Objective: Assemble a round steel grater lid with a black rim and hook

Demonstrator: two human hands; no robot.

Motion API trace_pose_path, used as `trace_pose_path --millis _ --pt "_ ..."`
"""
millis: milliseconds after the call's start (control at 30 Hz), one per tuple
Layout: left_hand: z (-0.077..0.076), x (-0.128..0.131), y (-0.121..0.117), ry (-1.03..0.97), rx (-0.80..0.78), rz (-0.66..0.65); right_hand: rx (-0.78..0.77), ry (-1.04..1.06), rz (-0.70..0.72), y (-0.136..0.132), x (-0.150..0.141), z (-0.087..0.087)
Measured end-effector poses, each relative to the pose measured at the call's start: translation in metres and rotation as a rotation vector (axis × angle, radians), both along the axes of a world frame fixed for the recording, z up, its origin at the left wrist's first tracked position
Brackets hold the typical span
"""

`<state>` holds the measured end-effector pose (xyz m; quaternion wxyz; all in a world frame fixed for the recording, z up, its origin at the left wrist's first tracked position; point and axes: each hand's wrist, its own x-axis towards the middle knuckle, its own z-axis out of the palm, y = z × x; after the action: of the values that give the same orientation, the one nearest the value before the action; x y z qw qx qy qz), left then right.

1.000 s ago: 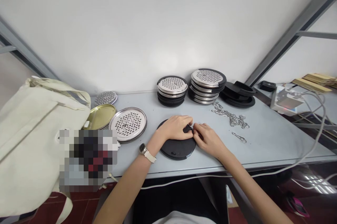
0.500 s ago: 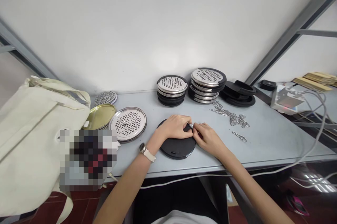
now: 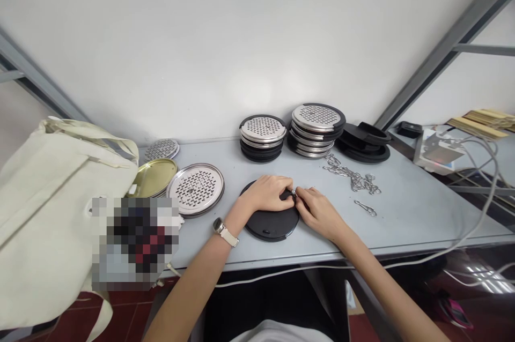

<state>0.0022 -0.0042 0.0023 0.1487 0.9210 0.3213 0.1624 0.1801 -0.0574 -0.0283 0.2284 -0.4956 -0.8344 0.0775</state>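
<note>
A black round cover (image 3: 271,224) lies on the grey table near its front edge. Over its upper part, my left hand (image 3: 271,192) is closed, fingers curled on the cover's far right rim. My right hand (image 3: 317,208) pinches a small silver snap clip (image 3: 293,192) against that rim, close to my left fingertips. Much of the clip is hidden by the fingers, and I cannot tell whether it is hooked through the cover. To the right, a loose snap clip (image 3: 365,208) lies alone, with a pile of similar clips (image 3: 360,182) behind it.
Two stacks of perforated metal discs with black rims (image 3: 263,128) (image 3: 317,117) stand by the wall, beside black covers (image 3: 366,143). Left are a perforated disc (image 3: 197,189), a gold-coloured lid (image 3: 155,178) and a cream bag (image 3: 60,213). A white cable (image 3: 454,248) crosses the front edge.
My right fingers have shifted slightly at the clip by the cover's rim. The cover and my left hand stay almost in place.
</note>
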Motion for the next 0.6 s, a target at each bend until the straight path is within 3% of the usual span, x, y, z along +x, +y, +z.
trace_pose_path --millis 600 --pt "0.0053 0.0014 -0.0054 0.005 -0.049 0.005 -0.015 -0.002 -0.041 0.0035 0.0024 -0.0053"
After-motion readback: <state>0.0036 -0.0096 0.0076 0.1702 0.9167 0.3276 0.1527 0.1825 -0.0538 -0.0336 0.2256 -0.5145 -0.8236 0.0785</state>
